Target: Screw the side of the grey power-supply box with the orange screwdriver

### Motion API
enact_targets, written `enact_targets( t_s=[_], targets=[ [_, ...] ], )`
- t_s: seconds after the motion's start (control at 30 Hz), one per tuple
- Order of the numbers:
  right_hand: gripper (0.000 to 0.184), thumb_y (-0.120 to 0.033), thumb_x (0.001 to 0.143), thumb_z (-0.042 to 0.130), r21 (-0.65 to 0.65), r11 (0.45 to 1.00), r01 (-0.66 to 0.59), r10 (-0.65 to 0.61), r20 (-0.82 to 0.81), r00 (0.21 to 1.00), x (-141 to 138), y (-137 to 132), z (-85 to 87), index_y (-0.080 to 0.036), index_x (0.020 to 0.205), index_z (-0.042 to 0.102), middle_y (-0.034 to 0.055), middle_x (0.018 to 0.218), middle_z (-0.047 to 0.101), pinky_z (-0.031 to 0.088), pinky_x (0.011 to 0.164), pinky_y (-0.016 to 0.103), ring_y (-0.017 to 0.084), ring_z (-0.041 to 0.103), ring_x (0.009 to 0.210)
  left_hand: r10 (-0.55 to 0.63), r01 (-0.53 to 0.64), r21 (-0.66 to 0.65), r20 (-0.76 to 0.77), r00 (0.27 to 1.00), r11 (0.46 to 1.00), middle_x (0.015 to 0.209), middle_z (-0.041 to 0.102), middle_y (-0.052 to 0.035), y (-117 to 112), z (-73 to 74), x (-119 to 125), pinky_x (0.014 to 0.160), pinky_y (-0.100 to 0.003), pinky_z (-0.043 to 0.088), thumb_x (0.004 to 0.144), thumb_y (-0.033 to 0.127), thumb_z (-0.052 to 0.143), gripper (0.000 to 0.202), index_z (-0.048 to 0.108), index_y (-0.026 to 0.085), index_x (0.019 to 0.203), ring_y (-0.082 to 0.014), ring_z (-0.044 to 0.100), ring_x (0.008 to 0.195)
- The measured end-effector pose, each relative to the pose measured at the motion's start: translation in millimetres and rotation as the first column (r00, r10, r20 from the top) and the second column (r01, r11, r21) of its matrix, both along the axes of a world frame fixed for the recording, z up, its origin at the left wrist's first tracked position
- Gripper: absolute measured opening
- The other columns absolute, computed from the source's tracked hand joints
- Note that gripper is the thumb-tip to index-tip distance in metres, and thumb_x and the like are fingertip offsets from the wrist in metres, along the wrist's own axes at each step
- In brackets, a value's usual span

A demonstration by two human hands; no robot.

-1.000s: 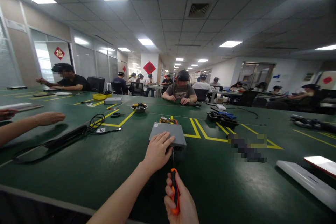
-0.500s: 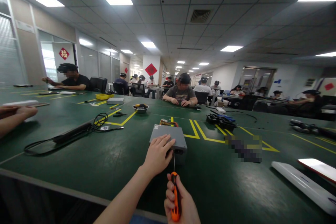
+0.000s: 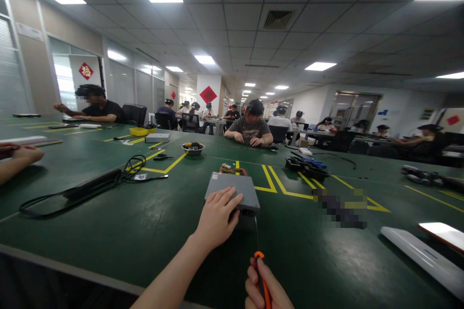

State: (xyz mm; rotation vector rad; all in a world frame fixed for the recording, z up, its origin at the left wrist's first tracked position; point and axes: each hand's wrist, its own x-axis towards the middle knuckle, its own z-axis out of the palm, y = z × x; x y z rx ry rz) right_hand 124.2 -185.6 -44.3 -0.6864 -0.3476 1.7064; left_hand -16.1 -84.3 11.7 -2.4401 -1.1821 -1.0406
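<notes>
Directly beneath the left fingers (image 3: 225, 197), grey box (image 3: 242, 184).

You have the grey metal box (image 3: 237, 182) just below the centre of the frame, its broad, flat top facing up. A white label (image 3: 215, 176) marks the top's far left corner, coloured wires (image 3: 232, 170) bunch behind its far edge, and a dark socket (image 3: 248, 212) faces you. At bottom centre-right, you grip an orange-and-black screwdriver (image 3: 259, 255); its thin shaft points up toward the box's near right corner, contact unclear.
</notes>
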Motion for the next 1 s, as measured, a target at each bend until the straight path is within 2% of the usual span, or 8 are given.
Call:
enact_targets(
  t_s=[0.23,0.4,0.6,0.73,1.0],
  targets=[
    [0.046,-0.044,0.05,0.089,0.038,0.997,-0.065,0.065,0.001,0.998,3.3,2.6,-1.6,-0.014,0.074,0.064,-0.0084,0.051,0.054,0.024,0.027,0.012,-0.001,0.035,0.028,0.0,0.0,0.002,-0.003,1.0,1.0,0.134,0.054,-0.0071,0.4,-0.5,0.4,0.101,-0.045,0.038,0.085,0.02,0.054,0.042,0.054,0.027,0.127,-0.025,0.049,0.122],
    [0.046,-0.048,0.054,0.086,0.046,0.996,-0.081,0.08,0.032,0.996,3.5,1.4,-2.6,-0.016,0.074,0.06,-0.0112,0.044,0.044,0.023,0.029,0.013,0.0,0.032,0.027,-0.002,0.002,0.007,0.006,1.0,1.0,0.133,0.055,-0.0072,-1.2,1.3,0.8,0.099,-0.045,0.039,0.084,0.02,0.055,0.042,0.055,0.026,0.125,-0.0258,0.049,0.122],
    [0.045,-0.05,0.059,0.083,0.043,0.994,-0.096,0.093,0.059,0.994,3.4,-0.1,-2.4,-0.016,0.073,0.056,-0.0111,0.043,0.041,0.022,0.03,0.014,0.002,0.035,0.028,-0.004,0.004,0.011,0.005,1.0,1.0,0.133,0.055,-0.0075,-1.2,1.0,0.7,0.1,-0.045,0.039,0.084,0.02,0.054,0.041,0.055,0.026,0.125,-0.0253,0.05,0.121],
    [0.046,-0.05,0.056,0.084,0.04,0.994,-0.099,0.096,0.065,0.993,2.1,-0.3,-0.2,-0.016,0.072,0.056,-0.0101,0.042,0.043,0.021,0.029,0.014,0.003,0.036,0.027,-0.007,0.007,0.016,0.009,1.0,1.0,0.133,0.055,-0.0073,-0.6,0.3,0.5,0.099,-0.045,0.039,0.085,0.021,0.054,0.041,0.055,0.026,0.125,-0.0255,0.05,0.121],
    [0.051,-0.051,0.05,0.087,0.03,0.999,-0.027,0.026,0.054,0.998,-3.0,-0.9,3.7,-0.015,0.074,0.06,-0.0083,0.042,0.049,0.022,0.028,0.014,0.003,0.037,0.026,-0.002,0.002,0.016,0.002,1.0,1.0,0.133,0.054,-0.0073,-0.1,-0.3,-0.1,0.099,-0.045,0.038,0.086,0.021,0.052,0.04,0.054,0.026,0.126,-0.0252,0.049,0.122]
  ],
)
